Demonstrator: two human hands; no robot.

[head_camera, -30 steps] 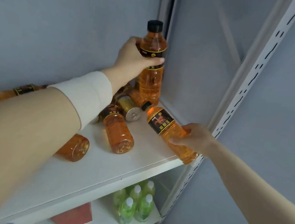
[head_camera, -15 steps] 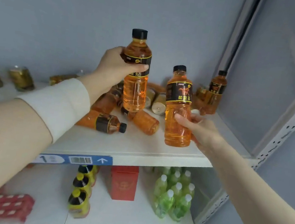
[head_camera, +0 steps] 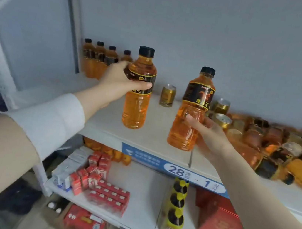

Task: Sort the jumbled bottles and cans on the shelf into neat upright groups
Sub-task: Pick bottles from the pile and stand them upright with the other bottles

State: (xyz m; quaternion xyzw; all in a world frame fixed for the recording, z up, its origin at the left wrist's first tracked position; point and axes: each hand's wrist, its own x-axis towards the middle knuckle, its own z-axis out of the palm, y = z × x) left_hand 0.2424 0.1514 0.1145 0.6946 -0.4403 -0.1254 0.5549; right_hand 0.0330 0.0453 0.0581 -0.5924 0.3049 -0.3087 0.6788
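The jumbled pile (head_camera: 277, 149) at the right is blurred and runs off the right edge, its bottles and cans uncountable. The left hand (head_camera: 116, 82) and left bottle (head_camera: 135, 110) hide much of the far row's (head_camera: 97, 60) fourth bottle. The right hand's (head_camera: 209, 136) fingers lie hidden behind the right bottle (head_camera: 197, 95).

Red cartons (head_camera: 109, 196), red box (head_camera: 216, 220) below; blue price strip (head_camera: 144, 157).

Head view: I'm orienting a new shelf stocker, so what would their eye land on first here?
The left hand and right hand each grip an upright orange bottle, the left bottle and right bottle, above the shelf front. A neat row of upright bottles stands at back left, while a jumbled pile of bottles and cans lies at far right.
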